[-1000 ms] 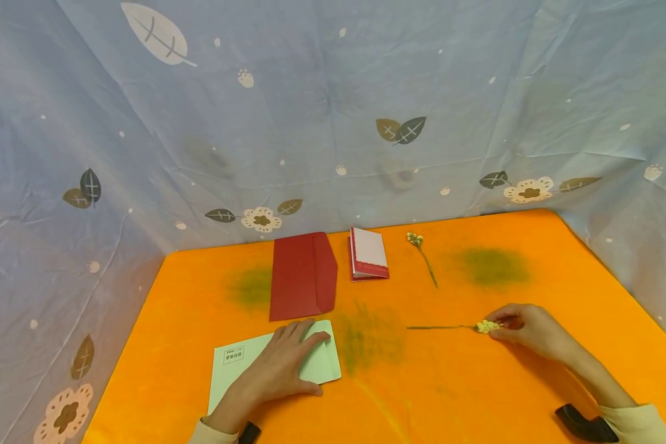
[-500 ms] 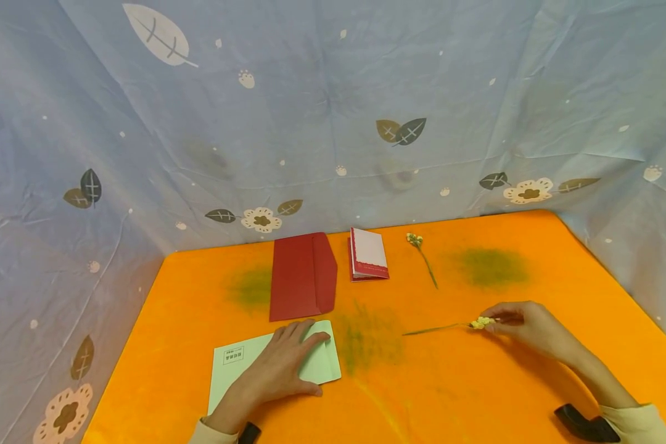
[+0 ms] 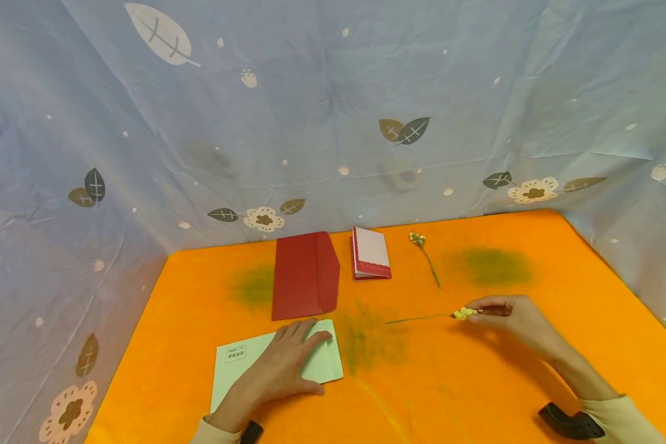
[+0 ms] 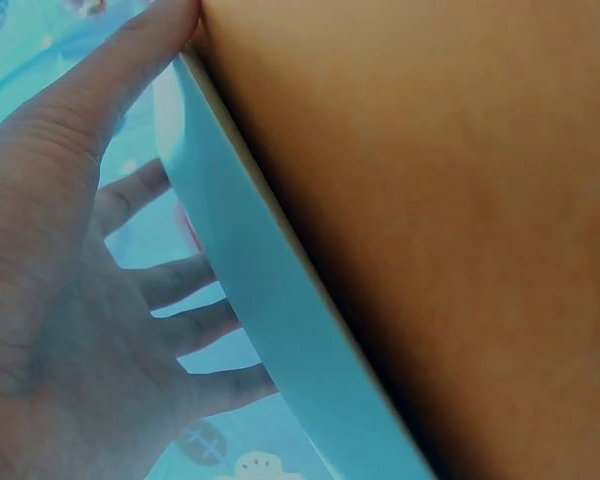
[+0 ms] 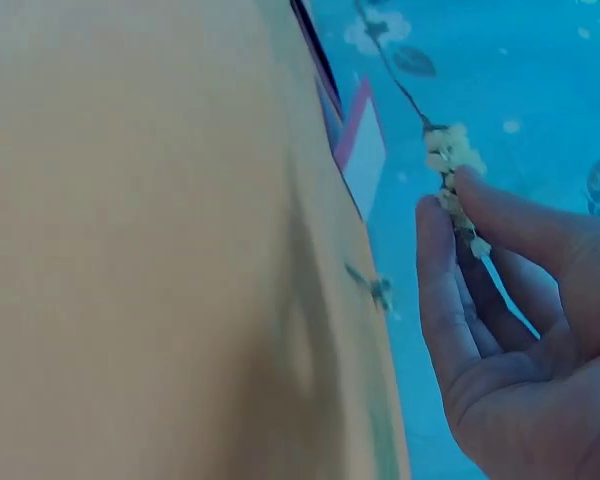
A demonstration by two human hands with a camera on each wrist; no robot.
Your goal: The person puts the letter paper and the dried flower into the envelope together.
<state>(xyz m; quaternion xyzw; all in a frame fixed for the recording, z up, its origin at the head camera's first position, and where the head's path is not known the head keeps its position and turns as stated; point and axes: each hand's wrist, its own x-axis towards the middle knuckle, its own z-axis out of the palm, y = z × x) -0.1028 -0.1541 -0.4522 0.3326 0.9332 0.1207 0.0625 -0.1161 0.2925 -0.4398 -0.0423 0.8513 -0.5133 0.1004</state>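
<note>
In the head view, my left hand [image 3: 282, 365] rests on a pale green envelope [image 3: 320, 364] at the near left, fingers spread across it. The left wrist view has the fingertips against the envelope's face [image 4: 270, 290] and the thumb at one end of it. My right hand [image 3: 513, 319] pinches a sprig of small yellow flowers [image 3: 464, 314] by its blossom, between thumb and forefinger. Its thin stem points left, over the middle of the table. The right wrist view shows the blossom [image 5: 448, 150] at my fingertips, the other fingers curled loosely behind.
Toward the back of the orange-covered table [image 3: 455, 394] lie a red envelope [image 3: 300, 277], a small white-and-red folded card [image 3: 372, 251] and a second flower sprig [image 3: 426, 258]. A grey-blue patterned cloth [image 3: 333, 123] stands as a wall behind and at the sides.
My right hand has moved left and slightly away from me with the flower sprig, its stem tip now nearer the green envelope. The left hand has stayed on the envelope.
</note>
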